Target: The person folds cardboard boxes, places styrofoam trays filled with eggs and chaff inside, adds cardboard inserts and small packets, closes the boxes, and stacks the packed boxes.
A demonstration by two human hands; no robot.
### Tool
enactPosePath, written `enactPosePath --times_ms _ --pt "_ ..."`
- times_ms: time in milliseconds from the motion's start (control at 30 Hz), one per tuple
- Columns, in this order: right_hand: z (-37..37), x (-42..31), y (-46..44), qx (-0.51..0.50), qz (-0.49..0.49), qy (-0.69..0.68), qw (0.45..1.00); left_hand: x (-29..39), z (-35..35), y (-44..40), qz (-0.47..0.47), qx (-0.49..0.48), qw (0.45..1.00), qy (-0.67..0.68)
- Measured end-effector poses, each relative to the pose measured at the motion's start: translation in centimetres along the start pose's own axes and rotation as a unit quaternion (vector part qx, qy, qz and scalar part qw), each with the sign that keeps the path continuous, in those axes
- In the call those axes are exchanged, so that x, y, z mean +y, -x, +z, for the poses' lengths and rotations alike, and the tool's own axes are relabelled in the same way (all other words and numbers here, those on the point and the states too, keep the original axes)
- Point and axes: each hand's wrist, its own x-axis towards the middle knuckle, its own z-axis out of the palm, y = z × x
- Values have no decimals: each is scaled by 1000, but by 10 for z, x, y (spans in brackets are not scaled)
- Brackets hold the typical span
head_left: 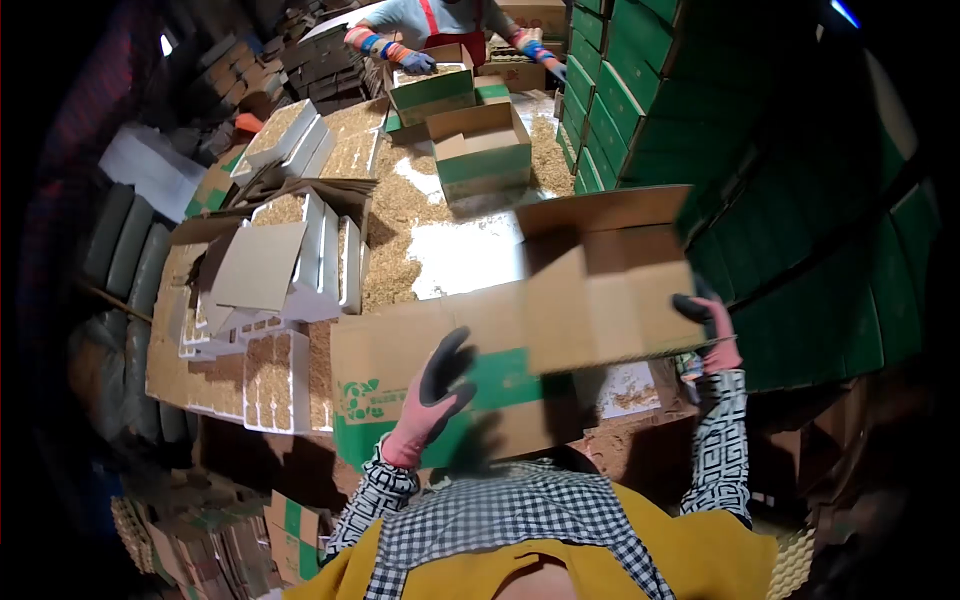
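Observation:
My left hand (432, 395), in a pink glove with dark fingers, is raised with its fingers apart and holds nothing. Beneath it lies a brown and green cardboard box (400, 345) with printed green marks. My right hand (712, 322), gloved the same way, grips the right edge of an open cardboard box (610, 290). That box is tilted toward me, so its bare brown inside shows, and it overlaps the right part of the printed box.
White foam trays (275, 375) filled with brown grains are stacked at left. Loose grains (395, 235) cover the table around an open box (482, 160). Green boxes (620, 100) rise at right. Across the table, a co-worker's gloved hand (418, 63) touches another box.

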Motion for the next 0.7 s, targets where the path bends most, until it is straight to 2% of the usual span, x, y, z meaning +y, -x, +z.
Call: enactPosePath --times_ms 33,67,133,200,233,267,300,333,367,433,500,533,567,600,633,667,700 --pt "-36 11 -16 40 -41 104 993 -10 -1 0 24 -6 997 -79" --pt "-43 -5 -23 33 -12 138 990 -21 -10 3 20 38 994 -97" --pt "-96 38 -77 38 17 139 989 -46 -46 16 -18 135 981 -140" --pt "-150 129 -154 22 177 -6 984 -50 -70 29 -93 257 952 -137" --pt "-142 155 -163 25 102 94 990 -59 -87 33 -54 302 905 -295" --pt "-115 136 -152 6 19 503 864 -57 -94 37 -58 341 888 -304" --pt "-103 135 -154 26 -6 617 786 -65 -111 41 -94 367 837 -394" --pt "-103 130 -159 62 -17 611 789 -72 -131 43 -129 387 778 -478" --pt "-104 117 -158 111 -46 562 819 -72 -139 43 -173 400 755 -491" --pt "-97 72 -129 207 -137 316 916 -78 -162 43 -180 402 751 -492" --pt "-39 24 -59 157 -182 46 970 -91 -180 41 -197 392 767 -468" --pt "-7 18 -27 81 -176 25 981 -100 -189 43 -213 392 774 -449" --pt "8 51 -28 -34 -159 405 900 -78 -171 40 -241 362 822 -368" --pt "22 83 -29 -133 -238 685 675 -96 -183 41 -250 349 810 -398" --pt "59 126 -29 -174 -140 585 780 -102 -185 41 -249 353 803 -411" --pt "97 169 -29 -186 -37 471 861 -105 -185 40 -247 359 794 -424" --pt "134 199 -21 -88 33 441 893 -99 -179 41 -246 357 792 -429"
